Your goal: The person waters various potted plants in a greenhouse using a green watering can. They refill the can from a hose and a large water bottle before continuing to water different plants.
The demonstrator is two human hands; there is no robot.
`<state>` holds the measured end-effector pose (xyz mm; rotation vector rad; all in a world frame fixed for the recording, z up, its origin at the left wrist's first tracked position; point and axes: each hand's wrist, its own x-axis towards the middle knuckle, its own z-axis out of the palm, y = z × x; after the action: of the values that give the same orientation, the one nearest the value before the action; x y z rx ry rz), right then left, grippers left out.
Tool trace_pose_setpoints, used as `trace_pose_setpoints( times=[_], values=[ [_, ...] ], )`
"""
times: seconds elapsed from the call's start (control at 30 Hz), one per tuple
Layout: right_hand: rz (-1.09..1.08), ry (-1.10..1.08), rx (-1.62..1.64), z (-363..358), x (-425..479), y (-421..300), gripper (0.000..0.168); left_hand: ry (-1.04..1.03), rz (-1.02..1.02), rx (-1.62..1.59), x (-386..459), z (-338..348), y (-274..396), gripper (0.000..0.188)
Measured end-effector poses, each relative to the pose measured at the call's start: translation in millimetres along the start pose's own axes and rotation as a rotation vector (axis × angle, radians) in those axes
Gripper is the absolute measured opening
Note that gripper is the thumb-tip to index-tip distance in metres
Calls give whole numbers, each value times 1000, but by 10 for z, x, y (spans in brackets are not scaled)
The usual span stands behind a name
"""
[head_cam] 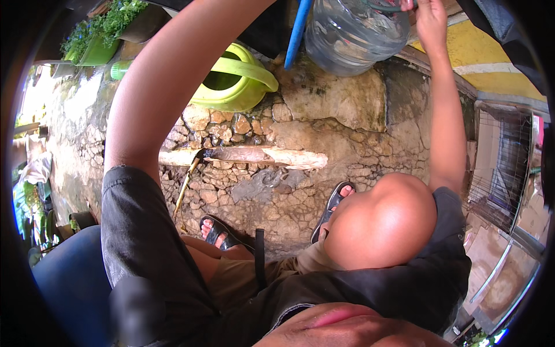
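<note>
At the top right, my right hand [430,16] is cut by the picture's edge, its fingers closed at the end of a dark green tube or handle [383,7]. This lies across a large clear plastic water jug [355,39], just left of the hand. My left arm reaches up past the top edge, so my left hand is out of view. A blue pole or pipe [298,32] slants down beside the jug. Below my left forearm stands a yellow-green plastic watering can [243,93], partly hidden by that arm.
A pale, split length of wood or stem [264,156] lies on the cracked stone ground [277,204] before my sandalled feet. Potted plants [102,32] stand at upper left. To the right are a yellow wall [481,52] and a wire cage [498,160].
</note>
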<state>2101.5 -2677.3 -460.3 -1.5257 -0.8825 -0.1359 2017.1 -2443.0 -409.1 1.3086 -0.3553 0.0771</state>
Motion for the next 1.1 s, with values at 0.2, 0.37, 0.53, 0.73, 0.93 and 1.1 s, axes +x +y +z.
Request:
trace_pose_setpoints(
  times=[0.2, 0.37, 0.53, 0.73, 0.93, 1.1],
  values=[
    [124, 65, 232, 14, 402, 32, 20, 25, -25, 405, -289, -55, -315, 20],
    [122, 20, 539, 63, 505, -149, 13, 103, 5, 479, -632, -56, -302, 14],
    [95, 147, 341, 329, 390, -754, 9, 15, -9, 970, -1417, -429, -96, 18],
    [173, 165, 322, 568, 163, -1048, 7, -195, 148, 1536, -2304, -1000, -217, 40],
    [269, 77, 410, 504, -30, -1133, 17, -177, 303, 1831, -2616, -1437, -412, 36],
    [292, 212, 391, 990, -161, -1171, 19, -327, 100, 1711, -2543, -1408, -317, 46]
  ],
)
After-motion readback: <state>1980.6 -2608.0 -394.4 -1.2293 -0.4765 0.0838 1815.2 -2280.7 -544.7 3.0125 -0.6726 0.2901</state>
